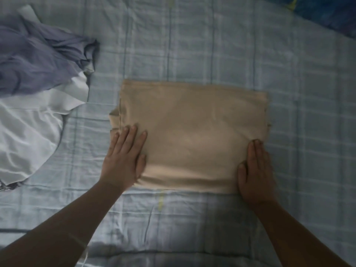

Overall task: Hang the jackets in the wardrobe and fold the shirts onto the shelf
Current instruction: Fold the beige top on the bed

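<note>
A beige shirt lies folded into a flat rectangle in the middle of the bed. My left hand rests flat on its near left corner with straight fingers. On the near right edge my right hand presses down, fingers straight and together. At the left lies a crumpled white shirt, and a rumpled blue-grey garment lies partly over its far side.
The bed is covered by a pale blue checked sheet. A dark blue patterned cloth fills the far right corner. The wardrobe and shelf are out of view.
</note>
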A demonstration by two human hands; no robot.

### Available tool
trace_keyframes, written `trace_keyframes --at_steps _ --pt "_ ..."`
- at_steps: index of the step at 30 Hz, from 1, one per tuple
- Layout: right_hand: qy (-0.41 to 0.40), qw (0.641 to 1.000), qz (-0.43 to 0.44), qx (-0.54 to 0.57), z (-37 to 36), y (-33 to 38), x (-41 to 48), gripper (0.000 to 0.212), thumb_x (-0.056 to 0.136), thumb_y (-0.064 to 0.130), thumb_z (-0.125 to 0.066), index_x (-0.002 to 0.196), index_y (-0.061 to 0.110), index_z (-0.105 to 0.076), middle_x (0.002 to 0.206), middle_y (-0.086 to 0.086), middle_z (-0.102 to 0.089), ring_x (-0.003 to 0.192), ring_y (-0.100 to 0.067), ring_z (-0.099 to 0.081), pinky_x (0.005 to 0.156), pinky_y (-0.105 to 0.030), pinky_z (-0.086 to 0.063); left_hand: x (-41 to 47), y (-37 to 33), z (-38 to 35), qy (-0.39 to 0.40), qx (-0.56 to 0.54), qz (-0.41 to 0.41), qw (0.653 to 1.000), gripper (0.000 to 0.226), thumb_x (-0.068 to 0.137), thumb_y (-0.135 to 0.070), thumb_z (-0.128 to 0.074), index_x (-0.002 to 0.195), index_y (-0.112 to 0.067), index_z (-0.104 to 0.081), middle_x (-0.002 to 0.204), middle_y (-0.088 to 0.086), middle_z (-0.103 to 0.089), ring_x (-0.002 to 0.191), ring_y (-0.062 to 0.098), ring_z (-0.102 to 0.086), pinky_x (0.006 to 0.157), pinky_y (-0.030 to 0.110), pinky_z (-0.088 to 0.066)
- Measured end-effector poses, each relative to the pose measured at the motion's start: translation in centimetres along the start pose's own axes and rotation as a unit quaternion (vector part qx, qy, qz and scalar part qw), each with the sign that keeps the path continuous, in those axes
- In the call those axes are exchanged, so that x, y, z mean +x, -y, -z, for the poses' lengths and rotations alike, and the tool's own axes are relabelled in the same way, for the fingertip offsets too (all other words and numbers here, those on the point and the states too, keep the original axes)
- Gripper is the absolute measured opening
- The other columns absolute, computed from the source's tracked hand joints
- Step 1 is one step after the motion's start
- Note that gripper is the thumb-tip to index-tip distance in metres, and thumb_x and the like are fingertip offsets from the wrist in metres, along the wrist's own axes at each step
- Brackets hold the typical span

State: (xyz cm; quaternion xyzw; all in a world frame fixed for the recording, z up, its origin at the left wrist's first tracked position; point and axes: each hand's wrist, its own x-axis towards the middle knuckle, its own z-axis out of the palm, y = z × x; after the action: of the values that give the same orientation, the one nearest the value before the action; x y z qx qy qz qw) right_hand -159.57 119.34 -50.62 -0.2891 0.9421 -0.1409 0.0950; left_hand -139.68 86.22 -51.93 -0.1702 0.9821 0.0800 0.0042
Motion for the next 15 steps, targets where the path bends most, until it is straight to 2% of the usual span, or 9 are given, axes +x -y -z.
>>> trace_keyframes --at_steps 3,5,7,9,10,11,12,13,15 --pt "0.000 0.998 -0.003 0.055 1.3 0.2 0.0 0.062 0.093 0.023 -0.043 0.147 -0.006 -0.036 0.156 -0.022 -0.032 0.147 -0.033 -0.028 0.121 -0.044 -0.022 0.1 -1.0 1.2 -0.001 0.002 0.020 1.000 0.059 0.099 -0.040 -0.035 0.152 -0.014 -0.039 0.159 0.014 -0.033 0.150 0.032 -0.024 0.119 0.058 -0.021" --pt "-0.031 0.990 -0.041 0.128 2.2 0.5 -0.4 0.057 0.089 0.015 -0.050 0.142 -0.005 -0.044 0.152 -0.022 -0.039 0.142 -0.033 -0.034 0.120 -0.035 -0.022 0.6 -2.3 2.2 -0.008 -0.021 0.033 0.999 0.057 0.097 -0.038 -0.039 0.149 -0.013 -0.043 0.155 0.013 -0.039 0.149 0.033 -0.025 0.120 0.057 -0.017" --pt "-0.068 0.975 -0.114 0.181 3.2 0.9 -0.9 0.056 0.084 0.011 -0.052 0.138 -0.005 -0.048 0.146 -0.022 -0.045 0.136 -0.032 -0.040 0.118 -0.025 -0.021 2.0 -4.6 3.4 -0.018 -0.056 0.005 0.998 0.054 0.093 -0.031 -0.044 0.142 -0.010 -0.049 0.149 0.013 -0.046 0.146 0.035 -0.028 0.119 0.054 -0.023" --pt "-0.075 0.945 -0.220 0.230 3.7 1.0 -1.2 0.057 0.082 0.011 -0.051 0.137 -0.004 -0.049 0.139 -0.023 -0.050 0.130 -0.029 -0.044 0.114 -0.017 -0.022 4.4 -8.0 4.5 -0.021 -0.110 -0.035 0.993 0.047 0.089 -0.023 -0.048 0.132 -0.009 -0.057 0.136 0.012 -0.055 0.135 0.035 -0.042 0.111 0.050 -0.037" --pt "-0.064 0.922 -0.274 0.265 3.9 1.0 -1.3 0.054 0.084 0.011 -0.052 0.136 -0.002 -0.049 0.135 -0.022 -0.052 0.126 -0.029 -0.047 0.114 -0.021 -0.027 5.9 -10.2 5.1 -0.015 -0.144 -0.052 0.988 0.042 0.087 -0.020 -0.049 0.127 -0.010 -0.060 0.128 0.010 -0.058 0.125 0.033 -0.049 0.104 0.046 -0.044" --pt "-0.041 0.900 -0.317 0.296 4.1 0.9 -1.2 0.049 0.086 0.013 -0.053 0.134 0.003 -0.051 0.130 -0.020 -0.055 0.121 -0.032 -0.052 0.112 -0.034 -0.037 7.4 -12.6 5.5 -0.001 -0.175 -0.061 0.983 0.037 0.087 -0.018 -0.050 0.123 -0.013 -0.061 0.121 0.007 -0.059 0.114 0.029 -0.054 0.094 0.042 -0.050" --pt "-0.011 0.889 -0.344 0.302 4.3 0.7 -1.2 0.042 0.086 0.021 -0.054 0.126 0.007 -0.054 0.122 -0.018 -0.058 0.112 -0.034 -0.057 0.102 -0.045 -0.046 9.1 -15.3 5.9 0.025 -0.205 -0.061 0.977 0.032 0.089 -0.017 -0.052 0.120 -0.015 -0.061 0.116 0.004 -0.059 0.104 0.025 -0.057 0.085 0.038 -0.052" --pt "0.019 0.890 -0.353 0.287 4.6 0.6 -1.1 0.037 0.084 0.030 -0.052 0.116 0.011 -0.056 0.113 -0.016 -0.061 0.102 -0.034 -0.060 0.090 -0.049 -0.050 10.8 -18.0 6.0 0.059 -0.232 -0.054 0.969 0.028 0.092 -0.018 -0.054 0.119 -0.016 -0.060 0.114 0.004 -0.058 0.097 0.024 -0.059 0.079 0.037 -0.052" --pt "0.074 0.902 -0.351 0.240 4.9 0.3 -0.9 0.034 0.085 0.037 -0.053 0.112 0.017 -0.058 0.108 -0.008 -0.063 0.093 -0.031 -0.062 0.083 -0.043 -0.050 14.1 -23.2 5.4 0.122 -0.259 -0.032 0.958 0.027 0.095 -0.025 -0.057 0.120 -0.014 -0.055 0.111 0.008 -0.057 0.093 0.029 -0.061 0.077 0.038 -0.051"
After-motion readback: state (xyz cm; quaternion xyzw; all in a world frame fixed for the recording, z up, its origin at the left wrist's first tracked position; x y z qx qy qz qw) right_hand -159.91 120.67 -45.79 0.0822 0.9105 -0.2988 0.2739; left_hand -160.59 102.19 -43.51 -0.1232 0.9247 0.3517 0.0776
